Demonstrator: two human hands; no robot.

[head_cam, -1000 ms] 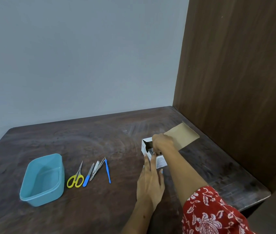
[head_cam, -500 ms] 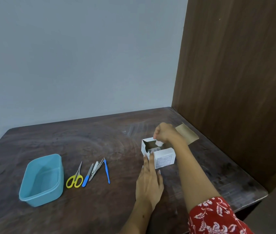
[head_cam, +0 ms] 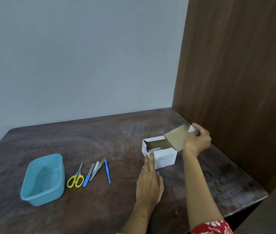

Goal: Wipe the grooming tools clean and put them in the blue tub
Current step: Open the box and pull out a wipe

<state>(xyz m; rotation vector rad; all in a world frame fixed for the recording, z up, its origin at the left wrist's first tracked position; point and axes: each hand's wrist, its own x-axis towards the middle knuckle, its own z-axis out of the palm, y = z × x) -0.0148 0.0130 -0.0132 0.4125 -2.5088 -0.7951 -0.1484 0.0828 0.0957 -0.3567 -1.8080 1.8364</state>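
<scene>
An empty blue tub [head_cam: 43,179] sits at the left of the dark table. Right of it lie yellow-handled scissors [head_cam: 76,177], a blue-handled file [head_cam: 88,175], a metal nail clipper [head_cam: 97,168] and a thin blue tool [head_cam: 107,171]. A small white box [head_cam: 165,157] stands open, its brown flap [head_cam: 176,136] folded back. My left hand [head_cam: 150,181] lies flat on the table, fingertips against the box's front left corner. My right hand [head_cam: 197,141] is raised behind the flap, pinching a small white piece [head_cam: 191,128], perhaps a wipe or cotton.
A dark wooden panel [head_cam: 235,81] rises along the table's right side, close behind my right hand. A pale grey wall [head_cam: 83,56] runs along the back. The table's right front edge [head_cam: 245,210] drops off near my right forearm.
My right hand has come out of the box and moved up and to the right, now holding a small white piece. The left hand stays against the box.
</scene>
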